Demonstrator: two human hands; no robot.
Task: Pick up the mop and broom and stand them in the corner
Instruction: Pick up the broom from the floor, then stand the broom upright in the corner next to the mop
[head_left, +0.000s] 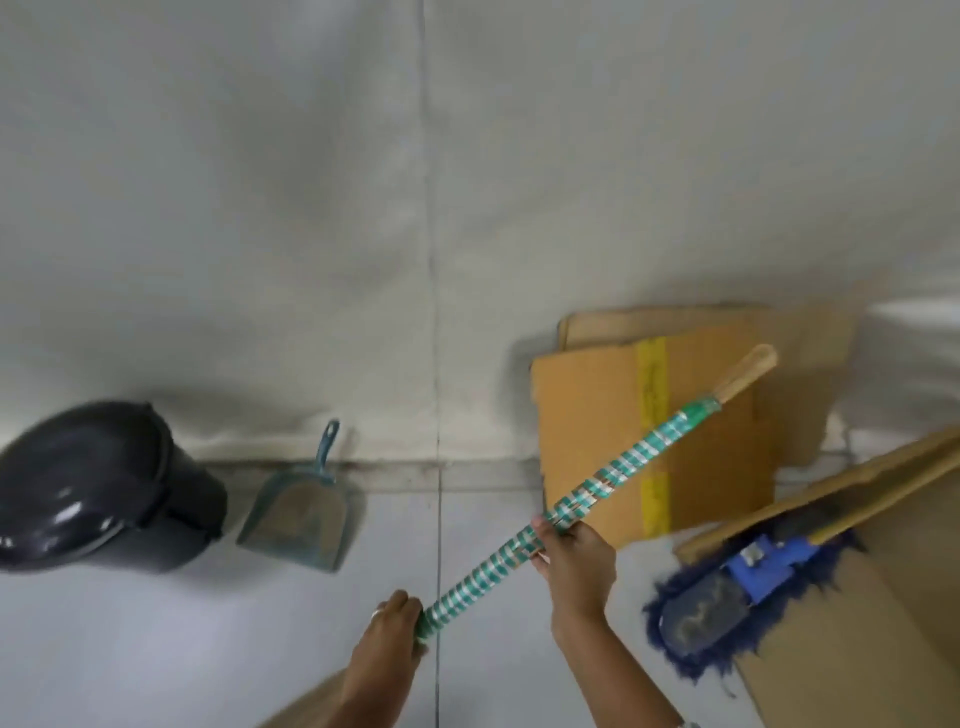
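From the head camera, both hands grip one long stick, the broom handle (597, 488), which is wrapped in green and silver spiral tape and ends in a bare wooden tip at the upper right. The handle slants across the middle of the view, from the lower centre up toward the right, held in the air above the floor (156, 649). The left hand (392, 631) is closed around the lower end of the taped part, its fingers (408, 605) curled over the stick, with a ring on one of them. The right hand (576, 561) holds the handle further up, fingers wrapped tight around it. The brush end of the broom is out of view.

The mop (727, 592) lies at the right, its blue fringed head flat on the floor and on a sheet of cardboard, with a blue plastic bracket joining it to a wooden pole that runs up toward the right edge. Behind the broom handle, flattened cardboard boxes (597, 405) lean against the wall (260, 208).

At the left, a dark bin (98, 483) with a glossy lid stands by the wall. Just beside it, a teal dustpan (301, 514) leans with its handle up against the wall
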